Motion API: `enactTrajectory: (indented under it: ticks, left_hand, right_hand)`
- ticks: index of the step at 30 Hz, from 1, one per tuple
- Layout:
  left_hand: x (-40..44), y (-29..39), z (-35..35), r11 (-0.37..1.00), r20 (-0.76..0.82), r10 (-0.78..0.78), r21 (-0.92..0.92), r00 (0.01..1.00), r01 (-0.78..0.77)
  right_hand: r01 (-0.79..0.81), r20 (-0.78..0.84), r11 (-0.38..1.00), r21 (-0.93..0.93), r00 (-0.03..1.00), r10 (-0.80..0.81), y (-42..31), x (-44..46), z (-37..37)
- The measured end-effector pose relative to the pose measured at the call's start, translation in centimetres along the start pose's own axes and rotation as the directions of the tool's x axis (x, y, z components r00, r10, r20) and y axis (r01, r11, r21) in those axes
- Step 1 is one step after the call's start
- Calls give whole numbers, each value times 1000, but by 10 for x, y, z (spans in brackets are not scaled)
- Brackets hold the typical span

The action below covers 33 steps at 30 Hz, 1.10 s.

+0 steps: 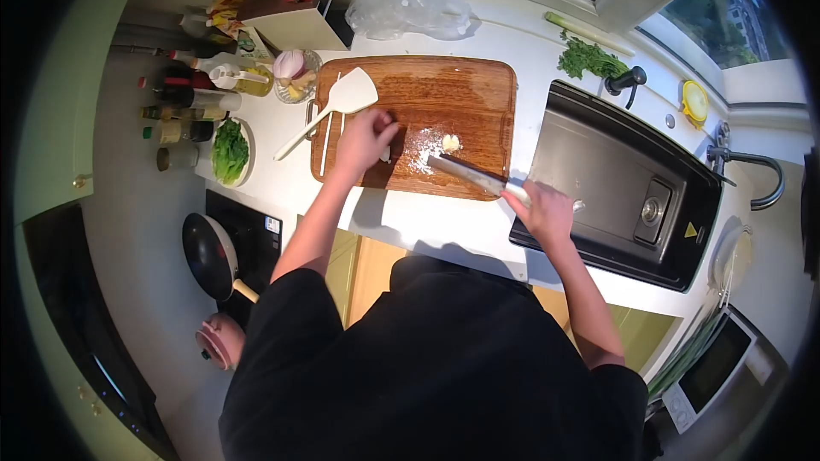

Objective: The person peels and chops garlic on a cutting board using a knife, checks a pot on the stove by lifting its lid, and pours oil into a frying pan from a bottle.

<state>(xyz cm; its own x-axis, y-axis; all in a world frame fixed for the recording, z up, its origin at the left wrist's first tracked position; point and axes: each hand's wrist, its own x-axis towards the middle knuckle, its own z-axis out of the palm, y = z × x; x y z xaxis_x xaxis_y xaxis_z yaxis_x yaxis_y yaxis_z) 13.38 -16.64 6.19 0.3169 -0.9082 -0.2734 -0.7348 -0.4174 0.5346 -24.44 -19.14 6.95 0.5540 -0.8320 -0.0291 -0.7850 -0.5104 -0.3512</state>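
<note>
Narrow counter strip (530,124) between board (453,85) and sink (589,171); right hand (545,210) gripping knife (470,173); left hand (366,143): hold unclear.

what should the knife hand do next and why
Probably sweep the scattered white bits toward the small pale heap: they lie spread over the cutting board, and the right hand already holds the knife with its blade's end beside them.

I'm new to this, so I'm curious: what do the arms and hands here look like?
They are a person's: the left hand and right hand are gloveless, and the forearms bare. Black sleeves, part of a black top, reach to about the elbows. No cables, watch or bracelet shows.
</note>
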Motion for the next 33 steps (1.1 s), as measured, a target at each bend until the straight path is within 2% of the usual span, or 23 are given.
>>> enactTrajectory:
  ticks: [1, 2, 4, 6, 7, 10, 11, 12, 13, 14, 16, 18, 19, 20, 22, 25, 28, 33]
  left_hand:
    - [-22, -9, 6, 985, -104, 91, 153, 990, -75]
    - [-34, -7, 9, 991, -42, -25, 128, 999, 30]
    - [-47, -7, 25, 997, -53, 23, -67, 998, -27]
    - [-48, -4, 50, 980, -93, 106, -160, 990, -120]
    - [-45, 3, 56, 959, -136, 226, -142, 965, -244]
    - [-43, 26, 42, 937, -153, 207, -254, 966, -241]
    - [-38, 21, 36, 936, -264, 187, -245, 946, -254]
    - [-31, 16, 30, 936, -371, 167, -230, 913, -264]
    - [-25, 23, 23, 939, -406, 86, -271, 910, -210]
    - [-23, 36, 21, 946, -376, 144, -219, 915, -239]
    - [-6, 73, 31, 941, -329, 268, -112, 906, -319]
    - [8, 69, 71, 889, -281, 457, 169, 844, -425]
    - [14, 59, 88, 903, -176, 414, 204, 893, -378]
    - [16, 54, 94, 899, -139, 395, 262, 908, -351]
    - [20, 57, 97, 918, -137, 362, 225, 922, -327]
    - [20, 65, 92, 916, -99, 338, 265, 936, -302]
    - [22, 71, 90, 910, -72, 319, 300, 945, -285]
    - [28, 70, 91, 918, -30, 287, 292, 957, -267]
  right_hand:
    - [5, -29, 1000, -4, 1000, -6, 1, 8, 3]
    - [-35, 8, 999, -18, 999, 35, 3, 16, 4]
    - [-86, -20, 996, 28, 996, 86, 5, 32, 13]
    - [-165, -11, 986, 30, 986, 165, 4, 44, 15]
    - [-203, -6, 979, 33, 979, 203, 1, 46, 17]
    - [-356, 133, 927, 120, 931, 341, -7, 37, 5]
    - [-422, 220, 878, 224, 900, 376, -4, 28, 5]
    - [-458, 302, 856, 240, 873, 382, -6, 26, 5]
    - [-497, 389, 829, 256, 838, 382, -13, 23, 7]
    - [-543, 479, 795, 269, 792, 379, -22, 17, 10]
    - [-488, 520, 858, 162, 781, 346, -38, 20, 40]
    - [-464, 543, 850, 248, 794, 275, -46, 20, 50]
    - [-479, 511, 832, 281, 808, 293, -51, 20, 50]
    - [-493, 483, 813, 310, 818, 312, -54, 18, 48]
    - [-547, 440, 772, 323, 809, 389, -55, 8, 45]
    - [-626, 363, 724, 290, 772, 522, -51, -8, 47]
    - [-713, 399, 622, 324, 699, 593, -42, -15, 50]
    - [-766, 536, 544, 343, 635, 557, -36, -10, 55]
